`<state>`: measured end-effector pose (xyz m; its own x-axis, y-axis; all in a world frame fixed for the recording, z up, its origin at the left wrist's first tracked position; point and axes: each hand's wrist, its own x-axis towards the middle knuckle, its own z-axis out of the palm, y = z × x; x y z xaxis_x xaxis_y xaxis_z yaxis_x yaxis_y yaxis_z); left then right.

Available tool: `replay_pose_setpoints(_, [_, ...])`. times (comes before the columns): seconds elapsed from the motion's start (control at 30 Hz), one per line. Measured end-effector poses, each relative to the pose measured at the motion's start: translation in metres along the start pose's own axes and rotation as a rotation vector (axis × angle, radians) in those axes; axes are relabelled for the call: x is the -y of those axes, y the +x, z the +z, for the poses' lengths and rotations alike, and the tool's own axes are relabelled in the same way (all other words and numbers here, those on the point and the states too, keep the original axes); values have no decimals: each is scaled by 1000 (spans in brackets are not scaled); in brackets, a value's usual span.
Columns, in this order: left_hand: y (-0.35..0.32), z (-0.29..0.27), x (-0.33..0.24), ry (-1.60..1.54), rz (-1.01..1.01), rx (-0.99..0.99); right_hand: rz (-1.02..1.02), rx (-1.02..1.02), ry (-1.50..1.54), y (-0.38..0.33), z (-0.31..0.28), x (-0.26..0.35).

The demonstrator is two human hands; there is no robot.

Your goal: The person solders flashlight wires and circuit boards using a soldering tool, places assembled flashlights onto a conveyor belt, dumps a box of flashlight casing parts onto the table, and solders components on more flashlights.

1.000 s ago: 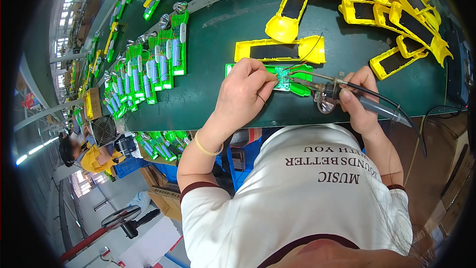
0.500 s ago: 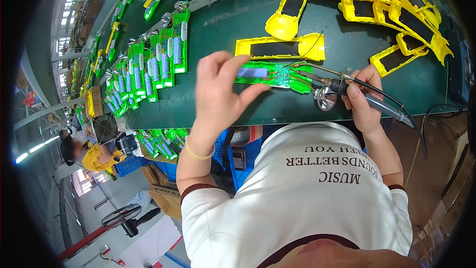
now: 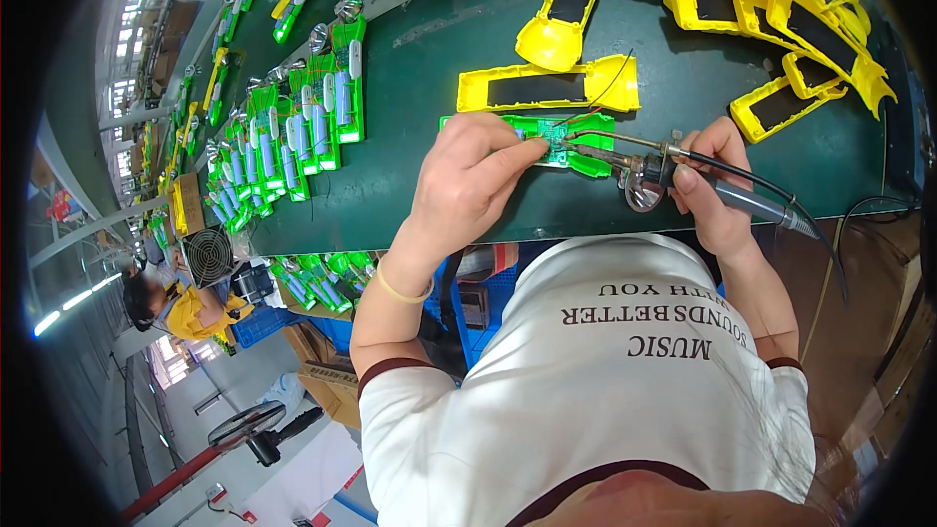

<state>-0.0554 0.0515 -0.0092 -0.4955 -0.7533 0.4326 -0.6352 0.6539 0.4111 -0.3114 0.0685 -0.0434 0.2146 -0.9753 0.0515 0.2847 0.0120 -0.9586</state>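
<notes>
My right hand (image 3: pixel 720 190) grips a soldering iron (image 3: pixel 761 205) with a grey handle and a thin metal feed tube fixed alongside. Its tip reaches the small circuit board (image 3: pixel 552 129) in an open green flashlight housing (image 3: pixel 591 164) lying on the bench. At the housing's right end sits a shiny round reflector (image 3: pixel 643 193), partly behind the iron. My left hand (image 3: pixel 468 176) covers the housing's left part, thumb and forefinger pinched at the board close to the tip. What they pinch is too small to make out. Just beyond lies a yellow housing half (image 3: pixel 473 91) with a black inner panel.
Several green housings with blue cells (image 3: pixel 317 127) stand in a row to the left. More yellow housing halves (image 3: pixel 717 10) are piled at the far right. A black cable (image 3: pixel 830 259) trails from the iron past the bench edge. A person in yellow (image 3: pixel 195 312) is far left.
My left hand has moved right and down onto the housing, its spread fingers closing to a pinch at the circuit board. The right hand keeps the soldering iron nearly in place.
</notes>
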Motion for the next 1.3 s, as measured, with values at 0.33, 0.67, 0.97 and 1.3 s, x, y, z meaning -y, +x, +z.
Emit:
replay_pose_setpoints(0.33, [7, -3, 6, 95, 196, 107, -7, 29, 3, 1, -2, -2])
replay_pose_setpoints(0.67, [12, -6, 4, 159, 267, 147, -2, 31, -195, 1, -2, -7])
replay_pose_setpoints(0.97, [13, -6, 5, 168, 295, 149, -22, 23, -257, 2, 1, -9])
replay_pose_setpoints(1.3, [14, -4, 8, 147, 276, 140, -63, -116, 58, -2, -2, 1])
